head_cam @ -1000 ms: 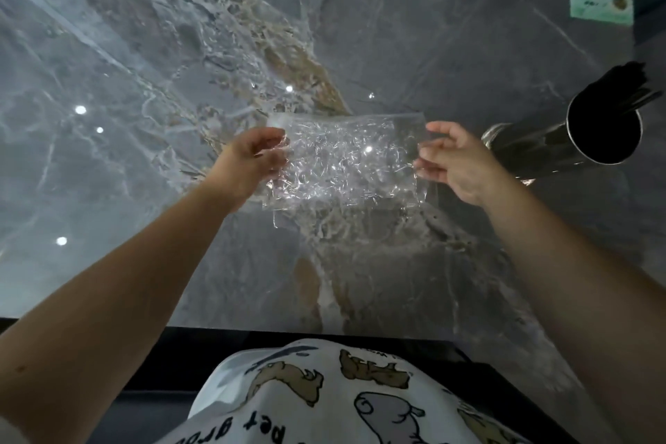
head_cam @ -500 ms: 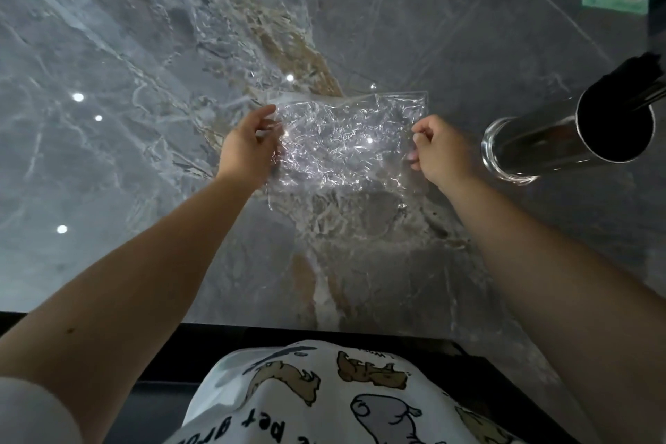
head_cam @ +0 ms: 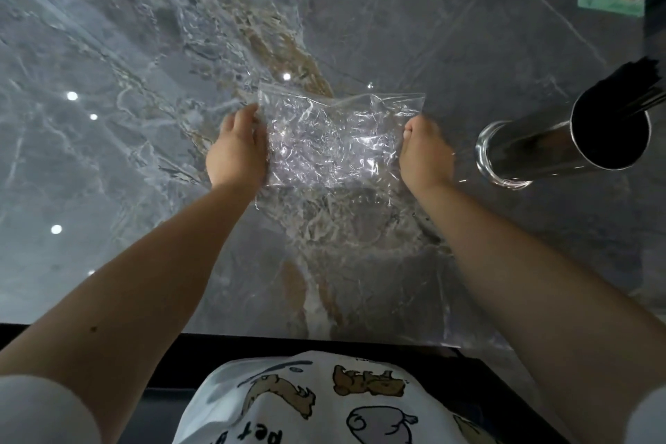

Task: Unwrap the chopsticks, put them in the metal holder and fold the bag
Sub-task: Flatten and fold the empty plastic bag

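Marble table (head_cam: 108,191); metal holder (head_cam: 562,148) at 3 o'clock, chopsticks (head_cam: 638,83) already inside. Crinkled bag (head_cam: 335,141) at centre, now folded over on itself. Left hand (head_cam: 236,151) and right hand (head_cam: 427,151), open a second ago, now pinch its side edges: folding underway.

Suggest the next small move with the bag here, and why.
Probably press the crease flat. The clear bag already lies doubled on the marble table, left hand and right hand pinching its side edges; the chopsticks already stand in the metal holder.
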The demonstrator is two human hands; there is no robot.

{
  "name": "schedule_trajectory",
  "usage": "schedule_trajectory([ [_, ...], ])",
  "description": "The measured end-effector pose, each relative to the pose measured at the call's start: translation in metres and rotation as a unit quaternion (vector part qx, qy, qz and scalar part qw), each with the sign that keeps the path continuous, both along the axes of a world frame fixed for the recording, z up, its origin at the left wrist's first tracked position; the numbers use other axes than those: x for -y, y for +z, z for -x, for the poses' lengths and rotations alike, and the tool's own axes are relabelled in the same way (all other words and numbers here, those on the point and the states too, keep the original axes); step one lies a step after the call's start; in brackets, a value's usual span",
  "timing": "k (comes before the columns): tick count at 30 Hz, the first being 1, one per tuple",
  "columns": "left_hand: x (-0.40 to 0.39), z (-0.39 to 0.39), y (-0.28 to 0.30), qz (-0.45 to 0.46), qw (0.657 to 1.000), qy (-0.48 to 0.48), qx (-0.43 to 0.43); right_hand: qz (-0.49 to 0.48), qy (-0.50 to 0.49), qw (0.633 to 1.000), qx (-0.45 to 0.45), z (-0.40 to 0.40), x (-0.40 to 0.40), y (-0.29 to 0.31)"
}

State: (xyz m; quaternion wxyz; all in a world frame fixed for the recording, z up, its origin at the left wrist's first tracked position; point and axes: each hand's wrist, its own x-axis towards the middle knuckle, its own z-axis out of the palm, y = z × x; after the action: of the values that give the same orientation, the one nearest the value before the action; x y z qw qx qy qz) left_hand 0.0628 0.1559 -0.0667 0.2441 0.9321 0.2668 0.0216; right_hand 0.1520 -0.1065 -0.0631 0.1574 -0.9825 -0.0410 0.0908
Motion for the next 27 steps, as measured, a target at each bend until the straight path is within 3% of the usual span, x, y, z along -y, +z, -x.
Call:
schedule_trajectory([
  [3,0.004,0.006,0.005,-0.02,0.999,0.004,0.041,0.019,0.0,1.0,0.007,0.002,-0.002,-0.002],
  [6,0.026,0.026,0.008,-0.093,0.975,-0.153,0.128,0.027,0.0,0.999,0.017,0.001,-0.003,-0.003],
  [8,0.043,0.036,0.004,-0.1,0.952,-0.276,0.091,0.029,-0.002,0.999,0.014,0.002,-0.003,-0.003],
  [10,0.051,0.04,-0.002,-0.1,0.934,-0.342,-0.002,0.03,0.002,1.0,0.007,0.002,-0.003,-0.001],
  [12,0.05,0.039,-0.01,-0.124,0.921,-0.361,-0.081,0.02,0.01,1.0,-0.005,0.002,-0.004,0.003],
  [15,0.046,0.035,-0.018,-0.154,0.906,-0.373,-0.129,-0.004,-0.005,1.0,-0.011,0.001,-0.001,0.015],
  [17,0.047,0.034,-0.019,-0.164,0.902,-0.374,-0.137,0.016,0.02,0.997,0.074,0.005,0.001,0.022],
  [19,0.048,0.034,-0.019,-0.17,0.901,-0.374,-0.137,0.019,0.111,0.983,0.142,0.011,-0.01,0.028],
  [23,0.05,0.033,-0.016,-0.172,0.9,-0.374,-0.142,0.094,0.318,0.941,0.061,0.001,-0.049,0.01],
  [27,0.049,0.033,-0.017,-0.171,0.897,-0.38,-0.15,0.155,0.27,0.95,-0.015,-0.029,-0.033,-0.022],
])
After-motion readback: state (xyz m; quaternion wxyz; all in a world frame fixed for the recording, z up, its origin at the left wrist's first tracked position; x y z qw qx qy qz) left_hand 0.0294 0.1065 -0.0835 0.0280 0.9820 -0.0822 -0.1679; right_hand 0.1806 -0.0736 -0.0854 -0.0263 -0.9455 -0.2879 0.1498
